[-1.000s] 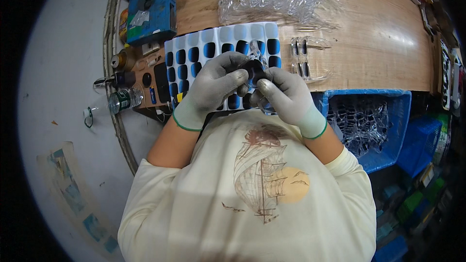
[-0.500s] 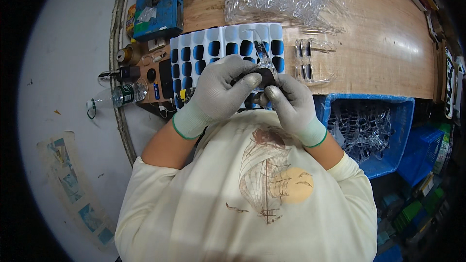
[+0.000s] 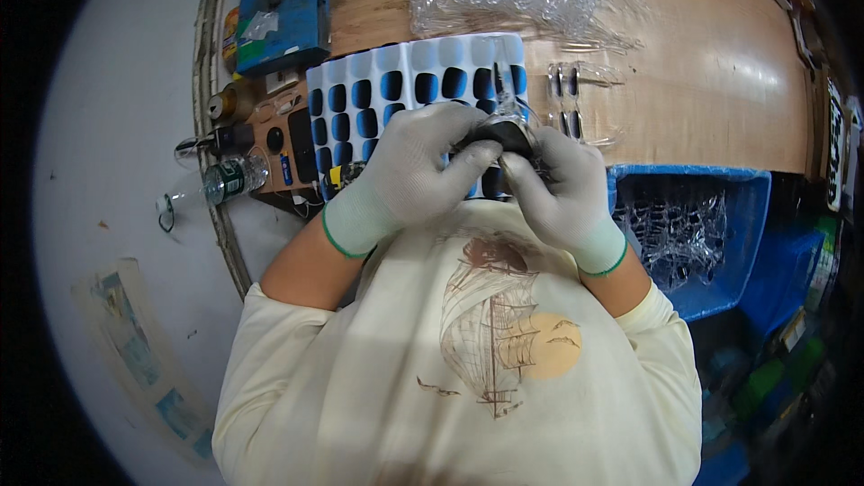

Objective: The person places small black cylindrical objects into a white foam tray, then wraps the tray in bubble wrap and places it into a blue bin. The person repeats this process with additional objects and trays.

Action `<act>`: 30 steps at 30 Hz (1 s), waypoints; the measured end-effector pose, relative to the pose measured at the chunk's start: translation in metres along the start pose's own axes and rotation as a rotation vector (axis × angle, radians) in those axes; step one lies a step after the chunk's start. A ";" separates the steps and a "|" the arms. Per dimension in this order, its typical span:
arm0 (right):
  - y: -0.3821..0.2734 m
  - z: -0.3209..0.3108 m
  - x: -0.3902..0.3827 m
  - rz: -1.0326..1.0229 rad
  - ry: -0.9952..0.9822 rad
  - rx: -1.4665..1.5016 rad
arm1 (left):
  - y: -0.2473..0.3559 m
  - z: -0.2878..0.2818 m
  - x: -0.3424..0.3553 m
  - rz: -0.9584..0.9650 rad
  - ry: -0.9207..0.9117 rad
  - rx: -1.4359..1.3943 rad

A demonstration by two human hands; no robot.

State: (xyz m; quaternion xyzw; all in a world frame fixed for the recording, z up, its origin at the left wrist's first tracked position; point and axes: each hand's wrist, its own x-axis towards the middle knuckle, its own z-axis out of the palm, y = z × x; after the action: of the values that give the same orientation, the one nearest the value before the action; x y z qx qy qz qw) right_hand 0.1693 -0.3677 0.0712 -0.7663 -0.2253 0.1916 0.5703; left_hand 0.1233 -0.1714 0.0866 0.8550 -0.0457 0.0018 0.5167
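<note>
Since the clear plastic glasses frame (image 3: 508, 106) points straighter away than half a second ago, it seems to be getting turned. The grey-gloved left hand (image 3: 426, 156) pinches a shiny black curved lens (image 3: 508, 134), thumb and fingers nearly closed. The grey-gloved right hand (image 3: 567, 182) curls half closed at the lens's other side; how tightly, I cannot tell. The frame sticks out just beyond both hands.

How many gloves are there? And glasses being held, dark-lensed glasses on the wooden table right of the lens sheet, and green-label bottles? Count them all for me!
Gray gloves: 2
Held glasses: 1
Dark-lensed glasses on the wooden table: 2
Green-label bottle: 1
Total: 6
</note>
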 end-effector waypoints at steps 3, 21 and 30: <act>0.031 0.000 0.008 -0.055 0.104 -0.161 | -0.027 -0.001 0.009 -0.090 -0.119 0.023; 0.128 -0.007 0.074 0.219 0.343 -0.659 | -0.205 -0.082 0.152 -0.618 0.380 -0.250; 0.139 0.000 0.089 0.508 0.203 -0.038 | -0.089 -0.076 0.032 -0.297 0.367 -0.210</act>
State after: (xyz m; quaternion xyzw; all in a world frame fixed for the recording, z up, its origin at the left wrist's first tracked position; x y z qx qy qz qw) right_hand 0.2603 -0.3522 -0.0651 -0.8241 0.0289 0.2464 0.5092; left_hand 0.1658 -0.0659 0.0454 0.7794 0.1750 0.0765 0.5968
